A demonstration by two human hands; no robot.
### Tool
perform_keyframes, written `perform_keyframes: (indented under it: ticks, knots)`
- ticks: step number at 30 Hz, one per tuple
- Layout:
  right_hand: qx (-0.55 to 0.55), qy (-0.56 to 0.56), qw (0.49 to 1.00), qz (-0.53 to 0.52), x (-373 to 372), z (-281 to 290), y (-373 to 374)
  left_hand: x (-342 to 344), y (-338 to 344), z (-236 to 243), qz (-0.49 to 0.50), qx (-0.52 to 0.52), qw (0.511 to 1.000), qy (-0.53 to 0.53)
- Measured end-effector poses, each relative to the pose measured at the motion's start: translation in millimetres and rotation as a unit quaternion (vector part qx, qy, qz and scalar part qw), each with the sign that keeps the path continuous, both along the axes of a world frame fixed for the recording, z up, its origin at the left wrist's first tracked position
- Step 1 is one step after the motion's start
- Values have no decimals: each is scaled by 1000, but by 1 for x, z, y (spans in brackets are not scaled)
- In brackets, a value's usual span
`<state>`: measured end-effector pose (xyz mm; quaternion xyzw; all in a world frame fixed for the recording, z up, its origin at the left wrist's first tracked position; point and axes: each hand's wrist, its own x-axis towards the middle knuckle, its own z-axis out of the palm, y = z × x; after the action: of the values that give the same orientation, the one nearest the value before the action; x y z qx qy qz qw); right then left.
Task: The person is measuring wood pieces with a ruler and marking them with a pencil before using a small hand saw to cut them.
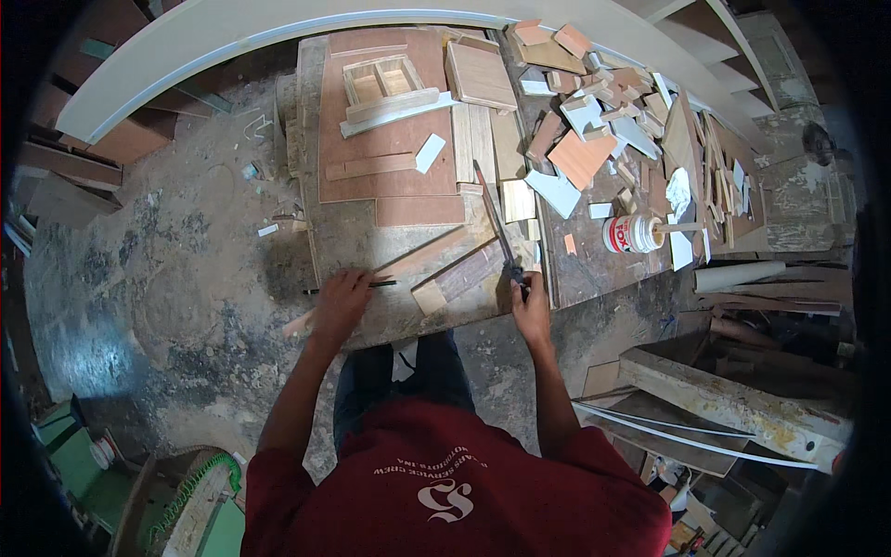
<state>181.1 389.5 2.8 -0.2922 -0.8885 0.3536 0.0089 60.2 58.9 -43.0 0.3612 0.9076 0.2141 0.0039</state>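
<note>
My left hand (342, 304) is closed over a narrow wood strip (422, 252) that lies slantwise at the bench's front edge, its near end sticking out past the edge. A dark pencil (382, 283) pokes out on both sides of that hand; whether the fingers grip it or it lies beneath is hidden. My right hand (531, 304) is wrapped round the dark handle of a long, thin handsaw (494, 209), seen nearly edge-on and pointing away from me. Between the hands lies a wider wood board (457, 277) with a pale end, apart from both.
The workbench (348, 249) carries a brown plywood sheet (371, 190), a small wooden frame (382, 82) and a square wood block (480, 74). To the right stand a heap of offcuts (608, 116) and an open white glue jar (631, 234) with a stick. Long timber (733, 404) lies lower right.
</note>
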Motion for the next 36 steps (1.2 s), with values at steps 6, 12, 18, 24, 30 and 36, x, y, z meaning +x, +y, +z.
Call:
perform_keyframes:
  ticks: [6,12,18,24,30,36]
  knots:
    - [-90,170,980,-46,29,-16,-55,-10,-24,3,3,22,1000,22]
    - [-102,89,991,6,58,-20,-114,-20,-43,6,19,35,999,-3]
    - [-2,46,994,95,130,-40,-104,-24,-114,3,135,13,991,-9]
    - [92,-22,988,122,133,-60,-82,-6,-153,10,175,28,984,15]
    - [153,3,984,89,62,-31,-69,9,-146,21,177,85,980,43]
    - [175,39,979,96,26,-24,-49,19,-124,29,96,82,991,39]
